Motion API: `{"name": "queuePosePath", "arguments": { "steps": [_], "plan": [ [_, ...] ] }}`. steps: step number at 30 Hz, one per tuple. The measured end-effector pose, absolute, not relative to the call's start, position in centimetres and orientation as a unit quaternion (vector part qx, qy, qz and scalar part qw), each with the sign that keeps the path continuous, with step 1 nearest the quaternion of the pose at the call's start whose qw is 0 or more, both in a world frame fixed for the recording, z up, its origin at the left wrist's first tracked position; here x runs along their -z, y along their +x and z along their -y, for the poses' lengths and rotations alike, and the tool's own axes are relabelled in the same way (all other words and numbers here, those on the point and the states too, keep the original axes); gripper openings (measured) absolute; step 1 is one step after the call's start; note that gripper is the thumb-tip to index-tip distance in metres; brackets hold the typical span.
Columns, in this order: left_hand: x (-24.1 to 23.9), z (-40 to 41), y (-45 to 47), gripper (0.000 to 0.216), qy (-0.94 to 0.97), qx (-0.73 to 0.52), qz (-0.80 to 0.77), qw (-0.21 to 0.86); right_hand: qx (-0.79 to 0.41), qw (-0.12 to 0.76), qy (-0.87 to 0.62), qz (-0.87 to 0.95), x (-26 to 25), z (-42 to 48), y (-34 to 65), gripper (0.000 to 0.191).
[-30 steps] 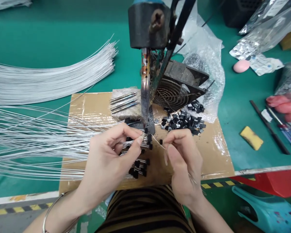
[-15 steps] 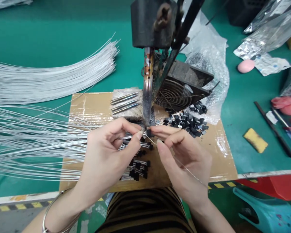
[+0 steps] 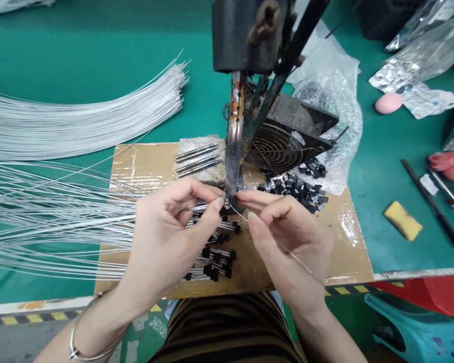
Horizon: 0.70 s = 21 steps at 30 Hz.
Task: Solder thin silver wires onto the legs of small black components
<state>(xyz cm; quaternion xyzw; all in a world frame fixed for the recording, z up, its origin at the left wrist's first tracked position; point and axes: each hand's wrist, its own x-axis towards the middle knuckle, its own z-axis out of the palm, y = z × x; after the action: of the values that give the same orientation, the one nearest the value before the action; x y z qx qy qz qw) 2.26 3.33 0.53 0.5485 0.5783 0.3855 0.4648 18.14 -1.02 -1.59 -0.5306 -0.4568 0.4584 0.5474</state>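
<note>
Thumb and index finger of my left hand (image 3: 174, 229) pinch a thin white wire (image 3: 199, 206) close under the tip of a mounted soldering iron (image 3: 233, 156). My right hand (image 3: 293, 242) is closed around a fine solder wire (image 3: 298, 261), which runs across the palm and past the thumb towards the iron tip. The right index fingertip is beside the tip, close to a small dark part that I cannot make out clearly. Below the fingers lie several white wires ending in black connectors (image 3: 219, 257).
A black fan (image 3: 278, 146) stands behind the iron, beside a heap of loose black connectors (image 3: 297, 189). Metal rods (image 3: 197, 154) rest on a pale block. A thick white wire bundle (image 3: 79, 128) lies left; a yellow sponge (image 3: 403, 220) and a black stick (image 3: 435, 204) lie right.
The whole view has shifted slightly, so the iron and fan appear further right. Both hands keep their grips near the iron tip, and the dark part by the right index fingertip shows less clearly.
</note>
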Motion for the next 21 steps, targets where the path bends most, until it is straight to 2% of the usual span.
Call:
{"name": "queuePosePath", "arguments": {
  "steps": [21],
  "plan": [
    [-0.52,-3.11,2.3,0.012,0.54,-0.403,-0.574,0.466,-0.451,0.552,-0.532,0.457,1.54,1.06,18.04,0.02]
  ]
}}
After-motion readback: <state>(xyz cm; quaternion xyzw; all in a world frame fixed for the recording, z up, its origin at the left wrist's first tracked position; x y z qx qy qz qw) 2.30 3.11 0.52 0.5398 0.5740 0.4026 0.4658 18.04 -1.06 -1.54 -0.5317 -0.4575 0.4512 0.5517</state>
